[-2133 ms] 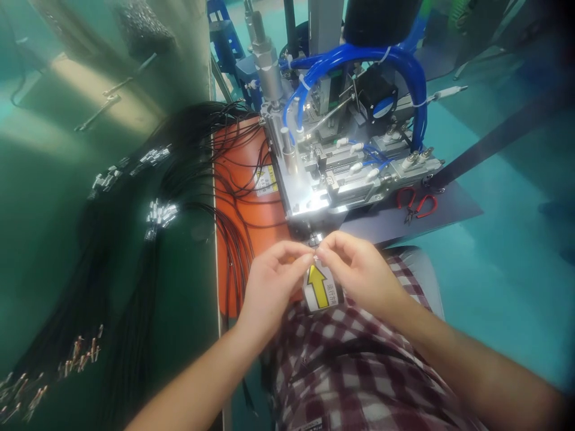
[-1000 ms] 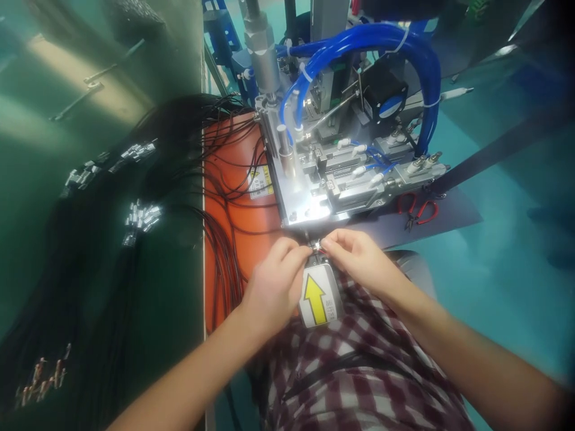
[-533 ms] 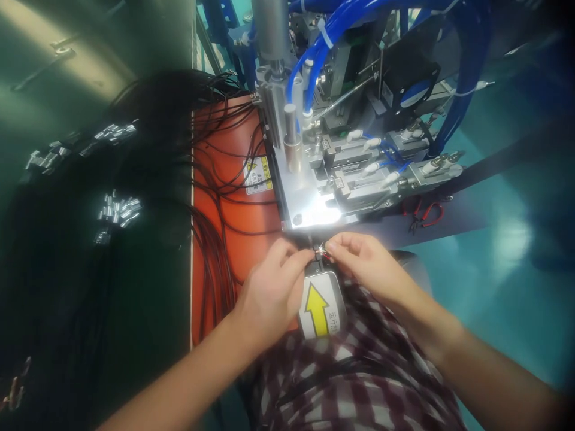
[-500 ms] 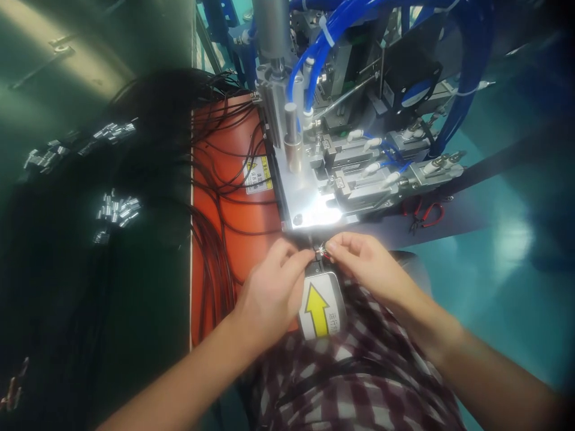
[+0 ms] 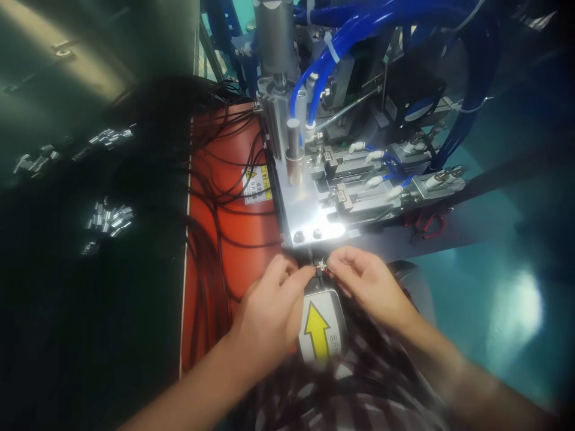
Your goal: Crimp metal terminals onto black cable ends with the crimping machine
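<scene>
My left hand (image 5: 274, 296) is closed in a pinch, thumb against forefinger, on a cable end whose body is mostly hidden by the fingers. Out of it come thin wires (image 5: 321, 266), some pale or silvery and one reddish, fanned out between my hands. The fingertips of my right hand (image 5: 366, 281) pinch these wires from the other side. Both hands are just below the brightly lit front edge of a metal machine (image 5: 309, 218). Under them lies a white plate with a yellow arrow (image 5: 318, 329).
Black cables (image 5: 202, 269) run across an orange surface (image 5: 242, 263) on the left. Bundles with shiny metal ends (image 5: 110, 218) lie on the dark bench. Blue hoses (image 5: 359, 27) arch above the machine. Red-handled pliers (image 5: 431, 226) rest to the right.
The view has tilted, so the machine and hands sit slightly lower in the picture. Both hands keep their pinch on the cable end and wires, with little visible movement.
</scene>
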{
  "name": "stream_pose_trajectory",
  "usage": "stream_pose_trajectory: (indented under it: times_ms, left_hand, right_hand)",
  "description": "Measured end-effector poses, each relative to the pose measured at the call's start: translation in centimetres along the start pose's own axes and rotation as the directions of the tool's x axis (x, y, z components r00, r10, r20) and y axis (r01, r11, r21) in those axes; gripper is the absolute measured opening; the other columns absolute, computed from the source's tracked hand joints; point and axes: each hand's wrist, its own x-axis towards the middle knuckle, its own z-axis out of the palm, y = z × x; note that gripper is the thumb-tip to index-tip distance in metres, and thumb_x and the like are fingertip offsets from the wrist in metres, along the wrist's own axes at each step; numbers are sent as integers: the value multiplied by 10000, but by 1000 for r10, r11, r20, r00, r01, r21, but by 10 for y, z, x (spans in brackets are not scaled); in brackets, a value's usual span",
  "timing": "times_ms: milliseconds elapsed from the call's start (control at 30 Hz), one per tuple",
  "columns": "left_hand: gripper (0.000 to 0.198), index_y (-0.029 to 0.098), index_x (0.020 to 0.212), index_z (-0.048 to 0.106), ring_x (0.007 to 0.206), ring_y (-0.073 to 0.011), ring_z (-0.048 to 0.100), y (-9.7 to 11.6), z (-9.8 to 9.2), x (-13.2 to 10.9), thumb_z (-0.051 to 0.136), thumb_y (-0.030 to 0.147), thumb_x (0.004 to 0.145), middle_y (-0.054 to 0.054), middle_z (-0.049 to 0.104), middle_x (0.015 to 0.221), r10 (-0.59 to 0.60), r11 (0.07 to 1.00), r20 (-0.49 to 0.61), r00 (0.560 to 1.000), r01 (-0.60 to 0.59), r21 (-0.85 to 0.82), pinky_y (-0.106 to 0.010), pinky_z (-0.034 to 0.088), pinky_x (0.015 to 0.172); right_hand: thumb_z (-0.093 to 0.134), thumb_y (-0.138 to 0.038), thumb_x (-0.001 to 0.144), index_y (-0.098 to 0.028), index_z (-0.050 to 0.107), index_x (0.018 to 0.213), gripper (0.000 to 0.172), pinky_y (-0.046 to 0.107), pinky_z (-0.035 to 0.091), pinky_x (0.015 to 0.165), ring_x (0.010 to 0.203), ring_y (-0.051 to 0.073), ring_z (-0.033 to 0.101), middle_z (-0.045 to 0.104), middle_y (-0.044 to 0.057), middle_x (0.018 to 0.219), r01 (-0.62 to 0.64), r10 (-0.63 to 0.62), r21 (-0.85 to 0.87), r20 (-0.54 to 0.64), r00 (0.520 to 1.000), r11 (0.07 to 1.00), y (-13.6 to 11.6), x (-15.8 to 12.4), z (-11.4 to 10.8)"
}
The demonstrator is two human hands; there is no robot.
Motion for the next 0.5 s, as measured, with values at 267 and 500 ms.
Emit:
stream_pose_trajectory:
  times_ms: [267,500]
  left_hand:
    - [306,64,1091,653,753,-150,578,0,0,-2,487,-23,849,-94,538,881,-29,999,-4,1000,29,-33,-262,526,660]
    - [341,78,1130,645,790,-163,582,-1,0,-5,501,-34,843,-108,543,909,-32,998,6,999,32,-46,-290,533,713]
  right_hand:
    - [587,-386,871,-163,543,773,247,198,271,425,447,64,352,406,-84,520,-22,21,49,27,999,999,2,-1,-1]
    - [565,-311,893,-180,557,813,153,204,374,468,526,92,455,503,-41,634,81,-80,23,-43,996,996,11,-2,2]
